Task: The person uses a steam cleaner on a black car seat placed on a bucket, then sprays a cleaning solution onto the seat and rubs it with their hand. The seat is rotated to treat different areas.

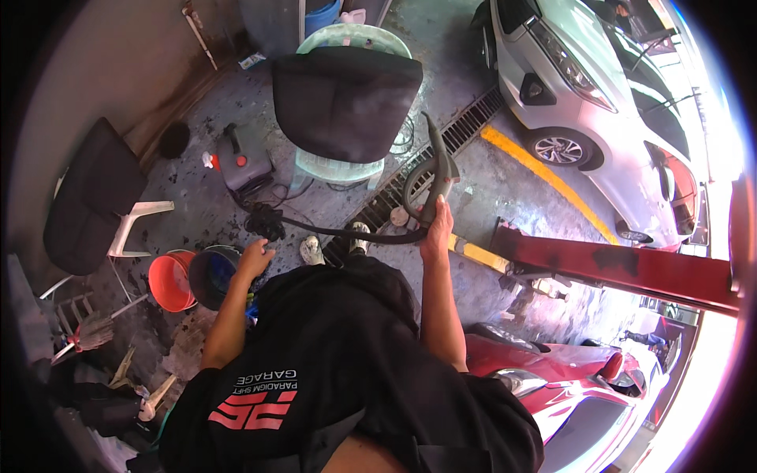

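Nozzle tool (444,180), dark grey, long and curved, is in the grasp of the right hand (438,227) — the fingers close around its lower end, and the tip points away from the person. It is located in front of the body, to the right of a dark seat cushion (347,102), and above the floor grate (473,120). From the right hand, a black hose (339,232) runs toward the left, to a dark bundle (265,221) near the left hand (255,258). The fingers of this left hand are curled; whether something is inside them, I cannot tell.

The seat cushion rests on a pale green plastic chair (339,167). To the left of this chair, a grey machine (254,167) with a red button stands on the floor. Nearer to the left hand are two buckets, side by side: an orange bucket (167,290) and a black bucket (206,285). Farther left, another dark cushion (93,197) leans on a white chair (130,229).

On the right side there are a silver car (516,75), a red lift post (607,264) and — nearer to the person — a red car (572,366).
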`<state>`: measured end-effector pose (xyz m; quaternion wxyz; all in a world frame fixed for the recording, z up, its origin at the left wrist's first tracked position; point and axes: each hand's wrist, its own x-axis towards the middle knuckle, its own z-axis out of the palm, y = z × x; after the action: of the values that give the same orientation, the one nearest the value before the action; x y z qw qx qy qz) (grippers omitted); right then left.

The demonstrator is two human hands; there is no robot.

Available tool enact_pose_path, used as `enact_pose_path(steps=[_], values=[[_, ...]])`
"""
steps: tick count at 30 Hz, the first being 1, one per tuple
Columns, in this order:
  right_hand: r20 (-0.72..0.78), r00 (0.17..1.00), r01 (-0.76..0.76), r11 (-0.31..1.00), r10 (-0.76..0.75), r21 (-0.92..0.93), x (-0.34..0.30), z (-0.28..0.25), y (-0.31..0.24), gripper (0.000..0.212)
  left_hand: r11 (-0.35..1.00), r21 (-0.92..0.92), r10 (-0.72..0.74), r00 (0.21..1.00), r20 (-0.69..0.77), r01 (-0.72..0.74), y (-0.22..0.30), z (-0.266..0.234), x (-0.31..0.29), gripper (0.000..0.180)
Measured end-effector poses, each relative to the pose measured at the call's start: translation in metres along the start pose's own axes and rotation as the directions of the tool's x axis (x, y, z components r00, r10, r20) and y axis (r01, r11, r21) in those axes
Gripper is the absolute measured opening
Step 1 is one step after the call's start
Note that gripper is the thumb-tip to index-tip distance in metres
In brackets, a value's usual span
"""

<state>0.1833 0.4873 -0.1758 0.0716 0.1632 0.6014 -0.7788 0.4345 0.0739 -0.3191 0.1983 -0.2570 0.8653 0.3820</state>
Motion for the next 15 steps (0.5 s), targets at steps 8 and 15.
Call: enact_pose_path(steps=[8, 15], values=[[-0.058, 0.986, -0.160, 0.985, 0.156, -0.070, 0.029, -0.022, 0.039, 0.040, 0.992, 0.021, -0.123, 0.992, 0.010, 0.123, -0.087, 0.037, -0.006, 0.060], [-0.062, 0.995, -0.084, 0.996, 0.084, 0.006, 0.063, -0.031, 0.005, 0.050, 0.897, -0.280, -0.352, 0.936, 0.010, 0.341, -0.063, 0.038, -0.034, 0.057]])
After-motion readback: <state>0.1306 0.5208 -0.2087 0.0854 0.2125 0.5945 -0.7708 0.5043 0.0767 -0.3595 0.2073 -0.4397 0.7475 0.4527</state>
